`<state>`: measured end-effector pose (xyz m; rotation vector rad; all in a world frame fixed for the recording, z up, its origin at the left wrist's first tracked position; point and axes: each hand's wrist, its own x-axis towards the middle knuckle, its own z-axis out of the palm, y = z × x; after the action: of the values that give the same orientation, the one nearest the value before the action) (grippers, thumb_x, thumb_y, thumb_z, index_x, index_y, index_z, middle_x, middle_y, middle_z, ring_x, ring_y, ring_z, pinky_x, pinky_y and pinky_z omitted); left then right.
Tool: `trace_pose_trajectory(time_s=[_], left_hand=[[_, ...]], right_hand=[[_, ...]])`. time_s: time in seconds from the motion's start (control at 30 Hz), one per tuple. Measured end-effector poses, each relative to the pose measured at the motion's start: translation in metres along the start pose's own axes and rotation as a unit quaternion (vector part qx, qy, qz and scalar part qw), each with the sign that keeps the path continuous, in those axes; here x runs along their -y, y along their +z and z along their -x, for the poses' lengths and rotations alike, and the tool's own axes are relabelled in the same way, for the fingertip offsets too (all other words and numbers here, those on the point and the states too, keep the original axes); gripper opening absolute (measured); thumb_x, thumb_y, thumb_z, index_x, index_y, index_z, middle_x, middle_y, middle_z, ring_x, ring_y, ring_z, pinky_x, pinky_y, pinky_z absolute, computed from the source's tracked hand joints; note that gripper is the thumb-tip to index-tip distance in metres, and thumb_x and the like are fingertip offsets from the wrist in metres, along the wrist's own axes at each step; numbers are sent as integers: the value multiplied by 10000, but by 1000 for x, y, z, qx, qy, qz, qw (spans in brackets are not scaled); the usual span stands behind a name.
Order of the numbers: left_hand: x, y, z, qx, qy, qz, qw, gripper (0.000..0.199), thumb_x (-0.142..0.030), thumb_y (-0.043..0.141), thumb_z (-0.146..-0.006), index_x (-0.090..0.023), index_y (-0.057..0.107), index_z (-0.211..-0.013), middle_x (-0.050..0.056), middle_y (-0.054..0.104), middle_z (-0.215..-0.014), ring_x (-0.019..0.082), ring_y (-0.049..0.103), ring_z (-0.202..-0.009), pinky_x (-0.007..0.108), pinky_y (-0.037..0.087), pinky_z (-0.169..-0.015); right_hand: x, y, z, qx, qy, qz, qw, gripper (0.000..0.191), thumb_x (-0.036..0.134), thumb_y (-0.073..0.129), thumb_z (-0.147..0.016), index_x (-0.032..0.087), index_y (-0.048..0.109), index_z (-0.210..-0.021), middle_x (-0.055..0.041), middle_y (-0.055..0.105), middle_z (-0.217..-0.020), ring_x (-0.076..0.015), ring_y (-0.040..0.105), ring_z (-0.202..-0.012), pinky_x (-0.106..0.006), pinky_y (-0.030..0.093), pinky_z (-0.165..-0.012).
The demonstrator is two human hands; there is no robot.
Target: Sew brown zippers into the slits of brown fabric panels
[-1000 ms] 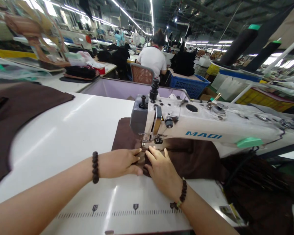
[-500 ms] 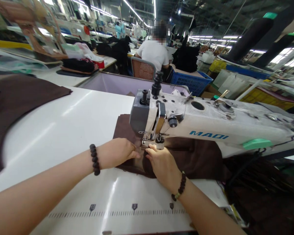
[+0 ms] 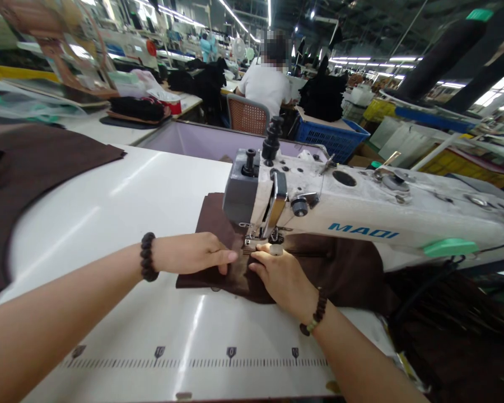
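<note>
Dark brown fabric lies under the needle area of a white sewing machine marked MAQI. My left hand is closed on the fabric left of the presser foot, thumb on top and the other fingers partly hidden. Close by the foot's right side, my right hand grips the same fabric with fingertips drawn together. Its thumb and index finger are near the needle. Both wrists wear dark bead bracelets.
More brown fabric lies on the white table at left. A ruler scale runs along the front edge. Behind stand a lilac-lined bin, a blue crate and a seated person. Dark fabric hangs at right.
My left hand has shifted slightly left, and its thumb is now straighter. The fabric's near left corner reaches further left. My right hand stays close to the presser foot.
</note>
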<state>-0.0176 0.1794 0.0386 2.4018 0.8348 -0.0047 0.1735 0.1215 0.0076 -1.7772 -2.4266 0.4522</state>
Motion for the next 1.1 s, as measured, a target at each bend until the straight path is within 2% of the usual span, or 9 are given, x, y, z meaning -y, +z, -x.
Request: trace_pose_trajectory(time_s=[0.1, 0.2, 0.27, 0.37, 0.47, 0.6, 0.77, 0.9, 1.1], left_hand=[[0, 4, -3, 44, 5, -3, 999, 448, -404, 328, -942, -173, 673, -773, 44, 677, -847, 153, 628, -766, 223, 475, -751], [-1, 28, -1, -39, -27, -106, 993, 366, -414, 520, -864, -125, 612, -1069, 120, 613, -1104, 231, 582, -1004, 318, 437, -903], [1, 43, 1, -45, -46, -163, 984, 563, -438, 627, -785, -97, 512, -1219, 170, 508, -1261, 287, 483, -1158, 387, 371, -992], [4, 52, 1, 10, -57, -181, 982, 807, -530, 673, -698, -54, 419, -1298, 220, 359, -1379, 344, 349, -1267, 454, 314, -1033], [4, 50, -5, 16, -72, -191, 979, 801, -550, 609, -741, -22, 396, -1305, 238, 344, -1381, 350, 330, -1277, 470, 303, -1035], [3, 49, -15, -34, -66, -202, 977, 648, -502, 528, -823, -32, 448, -1261, 214, 477, -1277, 319, 413, -1218, 456, 329, -1014], [4, 53, -22, -82, -45, -199, 976, 685, -540, 632, -720, -41, 518, -1177, 193, 532, -1209, 309, 480, -1137, 437, 374, -970], [3, 57, -25, -108, -50, -208, 971, 741, -545, 705, -633, -27, 540, -1136, 200, 528, -1205, 315, 479, -1126, 418, 379, -967], [-1, 63, -19, -108, -58, -225, 967, 717, -560, 687, -642, -6, 566, -1082, 209, 574, -1124, 311, 512, -1092, 409, 385, -967]], right_hand=[[2, 3, 1, -16, -6, 5, 1000, 189, 285, 495, -886, 170, 639, -928, -73, 629, -965, -203, 571, -918, -312, 435, -837], [3, 15, 3, -55, 0, 3, 998, 175, 294, 576, -835, 175, 608, -960, -70, 613, -985, -222, 542, -939, -351, 432, -852], [2, 23, 6, -79, -9, -10, 997, 279, 287, 606, -814, 185, 577, -1072, -74, 588, -1071, -233, 496, -1031, -384, 401, -924], [-5, 32, 9, -87, -34, -31, 995, 383, 247, 605, -814, 190, 529, -1185, -86, 529, -1193, -236, 429, -1139, -428, 333, -1014], [-16, 35, 8, -83, -50, -56, 994, 384, 223, 582, -826, 186, 523, -1204, -93, 484, -1254, -238, 403, -1177, -456, 306, -1041], [-26, 38, 5, -94, -54, -57, 993, 363, 226, 495, -875, 187, 510, -1236, -93, 472, -1272, -244, 384, -1201, -479, 293, -1050], [-26, 41, 7, -99, -66, -13, 993, 429, 259, 498, -875, 155, 461, -1289, -110, 452, -1304, -262, 343, -1249, -488, 252, -1075], [-22, 40, 10, -90, -58, 3, 994, 462, 246, 517, -859, 104, 447, -1293, -138, 451, -1305, -270, 352, -1250, -478, 276, -1070], [-18, 38, 15, -79, -60, 1, 995, 485, 192, 508, -847, 90, 415, -1312, -141, 431, -1326, -263, 337, -1267, -482, 288, -1070]])
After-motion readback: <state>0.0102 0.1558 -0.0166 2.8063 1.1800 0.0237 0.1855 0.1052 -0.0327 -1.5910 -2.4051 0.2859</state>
